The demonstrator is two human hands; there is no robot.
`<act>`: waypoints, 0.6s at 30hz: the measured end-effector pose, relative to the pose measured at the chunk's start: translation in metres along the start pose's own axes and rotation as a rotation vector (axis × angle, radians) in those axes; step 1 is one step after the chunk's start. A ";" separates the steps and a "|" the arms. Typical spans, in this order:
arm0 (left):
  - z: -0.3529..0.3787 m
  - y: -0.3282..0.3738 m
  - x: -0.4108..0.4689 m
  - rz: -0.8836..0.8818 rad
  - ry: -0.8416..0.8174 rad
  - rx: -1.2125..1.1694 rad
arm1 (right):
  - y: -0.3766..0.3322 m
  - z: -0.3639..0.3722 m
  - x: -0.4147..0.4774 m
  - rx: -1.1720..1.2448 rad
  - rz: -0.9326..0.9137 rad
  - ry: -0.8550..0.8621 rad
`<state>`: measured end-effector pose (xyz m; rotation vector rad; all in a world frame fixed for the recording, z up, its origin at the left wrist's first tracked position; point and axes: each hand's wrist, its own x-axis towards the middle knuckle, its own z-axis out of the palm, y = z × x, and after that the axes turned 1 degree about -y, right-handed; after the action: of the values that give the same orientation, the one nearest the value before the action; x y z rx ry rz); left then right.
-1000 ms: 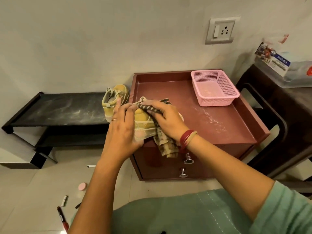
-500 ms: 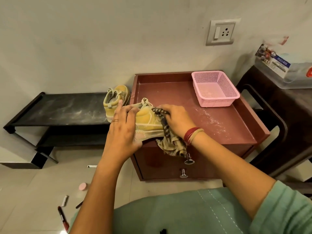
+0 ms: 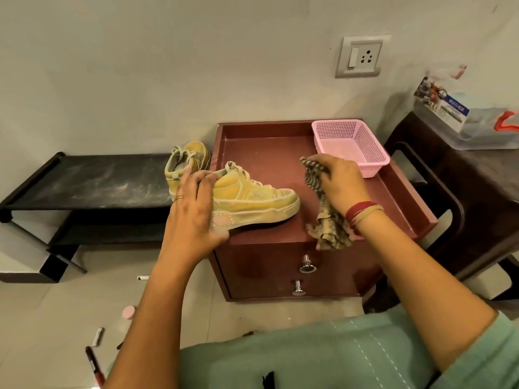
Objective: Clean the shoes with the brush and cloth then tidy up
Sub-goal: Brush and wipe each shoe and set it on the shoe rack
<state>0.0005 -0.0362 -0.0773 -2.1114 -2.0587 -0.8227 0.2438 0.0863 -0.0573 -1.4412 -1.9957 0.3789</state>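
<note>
A yellow sneaker (image 3: 252, 202) stands on its sole on the red-brown cabinet top (image 3: 269, 147), toe pointing right. My left hand (image 3: 196, 209) grips its heel. My right hand (image 3: 339, 183) holds a striped cloth (image 3: 325, 220) just right of the toe, apart from the shoe; the cloth hangs over the cabinet's front edge. The second yellow sneaker (image 3: 186, 167) sits on the black shoe rack (image 3: 84, 181) beside the cabinet. No brush is visible.
A pink mesh basket (image 3: 351, 144) stands at the cabinet's back right corner. A dark chair (image 3: 455, 197) with a plastic box is at right. Small items, a pink lid (image 3: 128, 312) and pens (image 3: 94, 363), lie on the floor at left.
The shoe has been turned and set upright on its sole. My right hand with the cloth has drawn off the shoe to the right.
</note>
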 end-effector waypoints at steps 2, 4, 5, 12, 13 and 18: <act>-0.001 -0.001 0.002 -0.015 0.000 -0.018 | 0.007 -0.001 0.000 0.021 -0.036 0.078; -0.001 0.000 0.004 -0.034 0.002 -0.013 | 0.003 0.011 -0.005 0.052 -0.122 -0.006; -0.001 0.001 0.005 -0.052 0.000 -0.001 | -0.003 0.020 -0.010 0.060 -0.185 -0.084; 0.001 0.004 0.008 -0.103 -0.014 0.001 | 0.001 0.043 -0.025 0.049 -0.283 -0.170; 0.001 0.004 0.007 -0.103 -0.017 -0.007 | 0.008 0.044 -0.020 0.070 -0.201 -0.154; 0.001 0.004 0.006 -0.103 -0.029 -0.055 | 0.001 0.047 -0.029 0.092 -0.332 -0.206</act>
<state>0.0043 -0.0306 -0.0749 -2.0714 -2.2005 -0.8764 0.2198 0.0661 -0.1032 -1.0238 -2.3020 0.4800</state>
